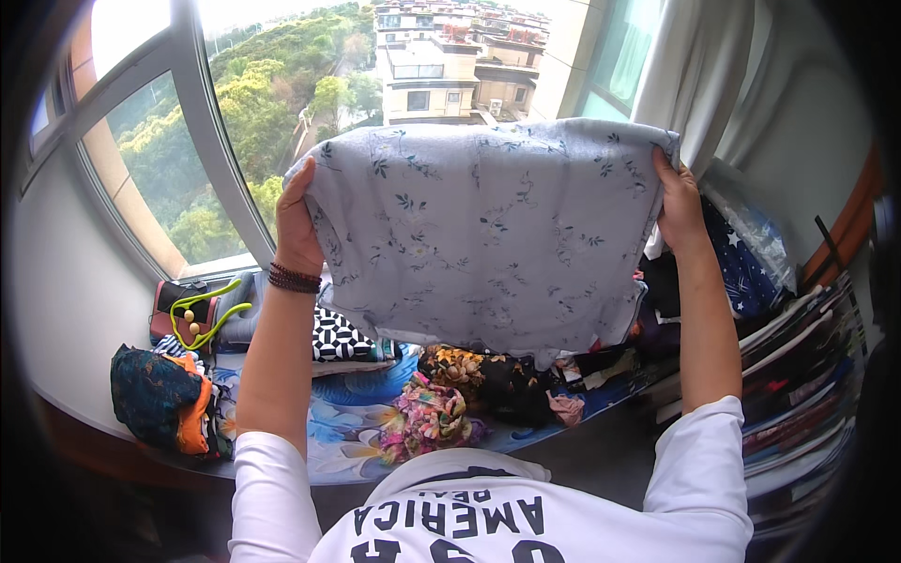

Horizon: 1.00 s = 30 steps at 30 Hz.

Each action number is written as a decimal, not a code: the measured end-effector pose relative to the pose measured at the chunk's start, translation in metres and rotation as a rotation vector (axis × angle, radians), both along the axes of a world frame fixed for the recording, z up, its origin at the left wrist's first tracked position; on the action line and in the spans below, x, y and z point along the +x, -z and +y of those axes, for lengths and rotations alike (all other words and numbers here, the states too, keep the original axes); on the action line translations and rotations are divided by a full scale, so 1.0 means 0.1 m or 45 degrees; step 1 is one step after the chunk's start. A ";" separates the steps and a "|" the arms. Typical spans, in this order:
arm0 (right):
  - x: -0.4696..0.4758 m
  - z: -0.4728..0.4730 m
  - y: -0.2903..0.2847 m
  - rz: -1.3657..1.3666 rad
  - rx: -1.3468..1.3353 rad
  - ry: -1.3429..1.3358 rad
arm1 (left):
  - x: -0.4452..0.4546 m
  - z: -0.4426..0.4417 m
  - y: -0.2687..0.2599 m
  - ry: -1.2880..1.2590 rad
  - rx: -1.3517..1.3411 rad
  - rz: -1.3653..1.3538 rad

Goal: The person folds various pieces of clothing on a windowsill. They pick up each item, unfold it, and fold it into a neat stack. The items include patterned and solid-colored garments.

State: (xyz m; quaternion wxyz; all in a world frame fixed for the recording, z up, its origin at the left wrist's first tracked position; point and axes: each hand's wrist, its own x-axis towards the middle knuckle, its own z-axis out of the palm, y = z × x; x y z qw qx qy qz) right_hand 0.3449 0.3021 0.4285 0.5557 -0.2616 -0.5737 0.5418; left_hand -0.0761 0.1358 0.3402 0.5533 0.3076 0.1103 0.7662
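A pale grey-blue floral cloth (479, 232), perhaps a garment, hangs spread out in the air before me. My left hand (299, 222) grips its upper left corner, thumb on the near side. At the opposite upper corner, my right hand (678, 200) holds the fabric the same way. The lower edge dangles loosely above the window ledge, and the cloth hides part of what lies behind it. A beaded bracelet (294, 279) circles my left wrist.
Crumpled clothes lie on the flower-patterned ledge cover (345, 450), including a multicoloured scarf-like cloth (426, 415) and a dark teal bundle (151, 390). A bag with lime-green handles (184, 310) stands left. Hanging clothes (802, 380) crowd the right. Beyond is a window (169, 176) with a curtain (693, 70).
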 end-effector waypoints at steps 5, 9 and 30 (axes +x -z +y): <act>0.04 0.14 0.21 0.182 -0.047 -0.089 | -0.27 -0.11 -0.54 -0.221 -0.378 0.501; 0.11 0.13 0.34 0.213 -0.037 -0.215 | -0.38 -0.30 -0.79 -0.318 -0.581 0.895; 0.33 -0.09 0.51 0.154 -0.233 -0.267 | -0.36 -0.94 -0.48 -1.236 -0.546 1.787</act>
